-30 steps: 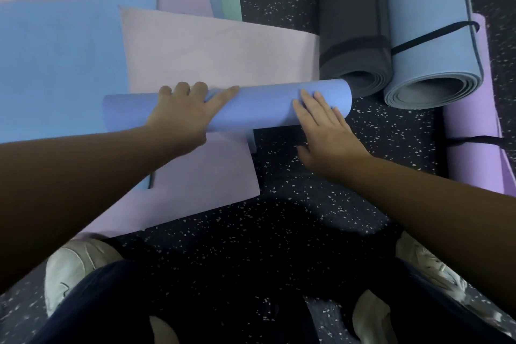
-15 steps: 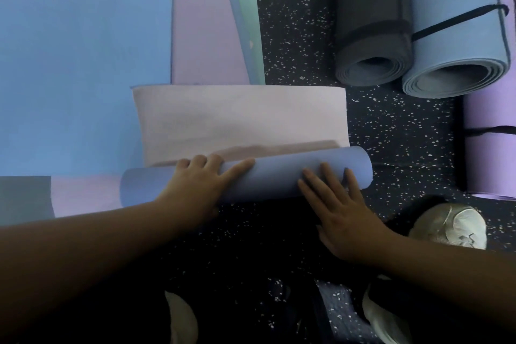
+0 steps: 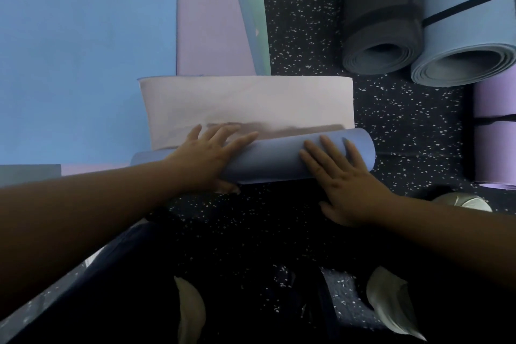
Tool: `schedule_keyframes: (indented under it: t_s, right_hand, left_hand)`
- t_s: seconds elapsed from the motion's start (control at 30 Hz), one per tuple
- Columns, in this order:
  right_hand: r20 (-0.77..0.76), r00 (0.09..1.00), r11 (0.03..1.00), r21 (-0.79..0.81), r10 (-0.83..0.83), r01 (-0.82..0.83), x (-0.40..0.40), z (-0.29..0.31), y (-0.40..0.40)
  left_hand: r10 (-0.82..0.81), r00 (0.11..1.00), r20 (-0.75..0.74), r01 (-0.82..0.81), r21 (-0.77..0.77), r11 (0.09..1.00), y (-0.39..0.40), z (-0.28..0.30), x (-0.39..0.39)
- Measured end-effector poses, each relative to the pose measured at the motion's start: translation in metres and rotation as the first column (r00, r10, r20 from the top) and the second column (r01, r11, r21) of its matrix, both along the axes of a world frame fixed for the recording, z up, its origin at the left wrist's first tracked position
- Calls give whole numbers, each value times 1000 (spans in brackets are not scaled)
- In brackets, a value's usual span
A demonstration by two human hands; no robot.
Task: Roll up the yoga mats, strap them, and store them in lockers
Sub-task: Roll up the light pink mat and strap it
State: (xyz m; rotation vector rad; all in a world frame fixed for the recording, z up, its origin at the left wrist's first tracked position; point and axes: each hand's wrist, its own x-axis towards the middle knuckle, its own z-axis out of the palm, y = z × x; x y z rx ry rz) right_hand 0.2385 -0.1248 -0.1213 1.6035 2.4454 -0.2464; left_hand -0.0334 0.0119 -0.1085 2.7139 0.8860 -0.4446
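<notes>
Left end of periwinkle-blue rolled foam yoga mat (image 3: 282, 160) hidden behind left hand (image 3: 205, 158), roll lying on speckled dark floor (image 3: 312, 45), right hand (image 3: 344, 179) laid flat, both hands' fingers straight, pressed on roll, nothing grasped.

1. Both forearms are extended forward from the lower corners of the view and angled inward.
2. The left hand (image 3: 208, 158) is laid palm down, its fingers straight and slightly spread, the thumb tucked low at the near side.
3. The right hand (image 3: 344, 184) is laid flat, palm down, with fingers straight and spread, pointing forward.
4. The two hands are kept apart, side by side.
</notes>
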Motion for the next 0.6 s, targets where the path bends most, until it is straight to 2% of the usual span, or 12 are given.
schedule_keyframes:
  t_s: [0.2,0.33,0.43,0.5,0.6]
  right_hand:
    - [5,1000,999,-38,-16,16,4,3,28]
    - [-39,997,987,-147,-69,63,7,12,48]
    - [-33,993,970,-219,-115,105,8,23,61]
    - [19,989,947,-286,-144,144,9,29,72]
    - [47,977,913,-350,-208,211,8,34,91]
  left_hand:
    - [-48,992,119,39,69,997,4,2,1]
    - [-89,983,163,74,100,992,1,9,9]
    - [-121,971,205,83,182,980,-1,9,12]
    - [-152,970,191,100,256,962,-1,6,11]
    - [-153,984,90,116,327,938,-2,4,11]
